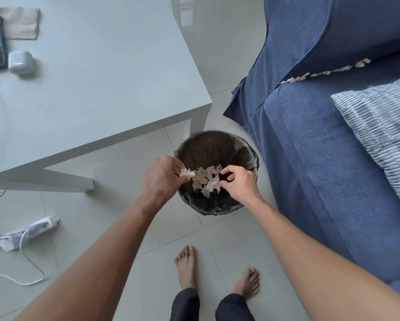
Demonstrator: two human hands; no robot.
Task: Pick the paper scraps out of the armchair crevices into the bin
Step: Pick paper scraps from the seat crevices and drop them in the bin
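Observation:
A round bin (pixel 217 140) with a black liner stands on the tiled floor beside the blue armchair (pixel 315 158). Pale crumpled paper scraps (pixel 207 179) lie or fall inside it. My left hand (pixel 162 177) hangs over the bin's left rim, fingers pinched on a white paper scrap (pixel 187 173). Over the right rim, my right hand (pixel 239 181) has its fingers curled and apart, with nothing in them. More scraps (pixel 324 71) line the crevice between the armchair's arm and seat cushion.
A pale low table (pixel 101 89) stands left of the bin, its corner leg close to the rim. A striped cushion (pixel 379 126) lies on the armchair seat. A power strip (pixel 30 232) and cables lie on the floor at left. My bare feet (pixel 215 272) stand below the bin.

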